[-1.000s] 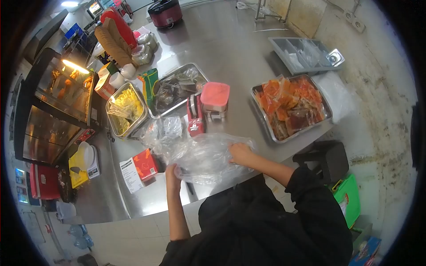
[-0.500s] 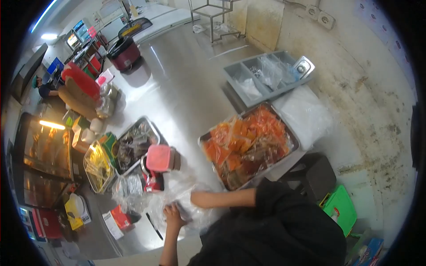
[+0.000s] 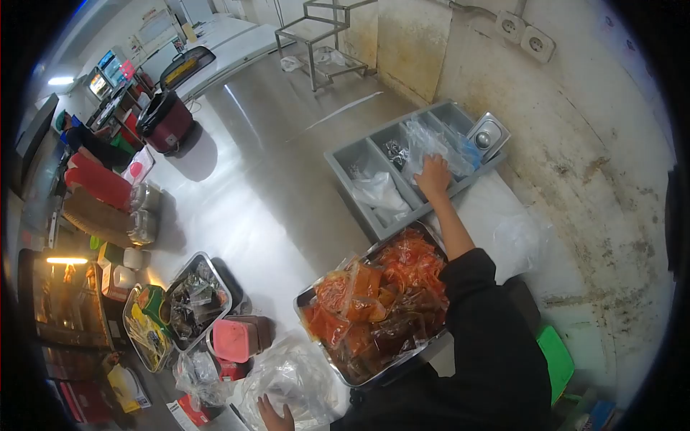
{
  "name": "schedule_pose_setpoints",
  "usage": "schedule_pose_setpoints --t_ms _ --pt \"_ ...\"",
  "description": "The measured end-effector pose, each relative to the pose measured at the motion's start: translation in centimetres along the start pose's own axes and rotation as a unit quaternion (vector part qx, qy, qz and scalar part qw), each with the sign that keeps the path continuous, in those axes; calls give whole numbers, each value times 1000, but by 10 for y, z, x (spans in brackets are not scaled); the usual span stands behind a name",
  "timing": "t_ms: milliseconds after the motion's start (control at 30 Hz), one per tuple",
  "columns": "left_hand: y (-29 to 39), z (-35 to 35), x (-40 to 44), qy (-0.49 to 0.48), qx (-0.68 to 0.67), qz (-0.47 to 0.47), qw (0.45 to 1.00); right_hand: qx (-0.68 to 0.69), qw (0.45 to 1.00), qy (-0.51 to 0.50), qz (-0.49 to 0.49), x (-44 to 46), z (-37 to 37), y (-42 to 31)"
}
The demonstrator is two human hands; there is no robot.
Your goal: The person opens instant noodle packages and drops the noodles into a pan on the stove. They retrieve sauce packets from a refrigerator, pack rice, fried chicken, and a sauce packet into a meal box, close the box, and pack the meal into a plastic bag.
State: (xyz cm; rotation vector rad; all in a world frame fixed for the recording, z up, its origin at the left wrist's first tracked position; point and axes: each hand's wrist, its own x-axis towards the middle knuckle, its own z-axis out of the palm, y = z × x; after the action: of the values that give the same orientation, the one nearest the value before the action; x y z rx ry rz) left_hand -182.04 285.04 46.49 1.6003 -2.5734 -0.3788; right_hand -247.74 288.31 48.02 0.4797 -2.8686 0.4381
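Note:
My right hand [image 3: 433, 177] reaches into a grey divided bin [image 3: 377, 228], its fingers on the clear plastic bags [image 3: 425, 147] in a middle compartment; whether they grip one is hidden. At the bottom edge my left hand [image 3: 276, 415] has its fingers spread beside a crumpled clear plastic bag [image 3: 291, 373] on the steel table. Between the two hands, under my right forearm, lies a metal tray [image 3: 307, 296] heaped with packets of orange-red and brown food [image 3: 374, 305].
Left of the large bag are a pink-lidded container [image 3: 235, 340], a tray of dark packets [image 3: 195, 298] and a tub of yellow packets [image 3: 146, 337]. A dark red cooker [image 3: 167, 123] and metal rack [image 3: 316, 43] stand farther back. Another person [image 3: 90, 144] is at the far left.
My right hand has left the large plastic bag and moved up and right to the grey bin. My left hand stays near the bag, now lower in view. The view has shifted toward the bin.

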Motion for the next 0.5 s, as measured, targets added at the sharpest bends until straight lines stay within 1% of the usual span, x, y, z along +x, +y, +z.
schedule_pose_setpoints --t_ms 33,67,100,133,200,233,267,300,333,400,433,467,500 --pt "12 -11 2 61 -4 12 998 -3 1000 -3 5 7 8 9" --pt "16 -17 3 37 -48 -15 998 -54 997 -3 -51 12 13 14" --pt "18 -21 5 33 -48 -13 998 -105 989 -2 -108 16 18 19" --pt "21 -24 6 35 -55 -25 998 -108 988 -5 -109 17 22 23" --pt "29 -32 7 55 -67 -37 996 -34 985 149 -82 3 -1 8" --pt "33 -34 8 51 -68 -42 996 -37 985 145 -86 0 1 4" --pt "34 -36 8 60 -72 -40 995 46 984 78 -152 -3 2 0" --pt "37 -38 9 70 -76 -36 994 130 968 10 -214 -7 3 -5" --pt "42 -40 9 97 -63 -27 993 130 968 8 -216 -17 5 -12" --pt "47 -40 7 112 -42 -35 992 69 954 -93 -276 -43 3 -28" --pt "49 -40 6 129 -23 -38 991 70 954 -93 -276 -44 9 -30" --pt "52 -40 5 129 -22 -38 991 49 958 -66 -276 -44 16 -33" --pt "55 -39 4 159 -5 -60 985 30 960 -38 -275 -46 21 -34"
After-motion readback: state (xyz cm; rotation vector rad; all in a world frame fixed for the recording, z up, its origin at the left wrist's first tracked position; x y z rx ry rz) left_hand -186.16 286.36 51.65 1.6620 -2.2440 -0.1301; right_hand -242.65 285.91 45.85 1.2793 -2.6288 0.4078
